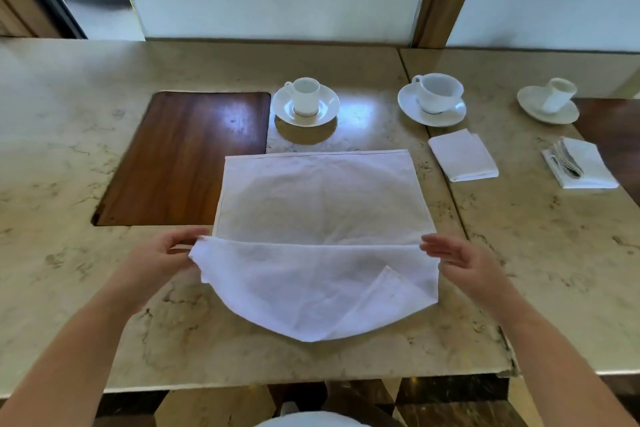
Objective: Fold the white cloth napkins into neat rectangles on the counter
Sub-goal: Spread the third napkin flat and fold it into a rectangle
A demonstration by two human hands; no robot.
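Observation:
A large white cloth napkin (318, 204) lies spread on the marble counter (69, 135). Its near part is lifted and folded over, sagging into a curved flap with one corner turned up. My left hand (166, 253) pinches the flap's left corner at the fold line. At the flap's right end my right hand (457, 256) has its fingers extended against the cloth edge; whether it grips is hard to tell. A folded napkin (462, 155) rests to the right. Farther right, another folded napkin (585, 166) carries cutlery.
A dark wooden inset (183, 156) lies left of the napkin. Along the back stand three white cups on saucers: a first cup (304, 102), a second cup (434, 97) and a third cup (554, 99). The counter's front edge runs just below the flap.

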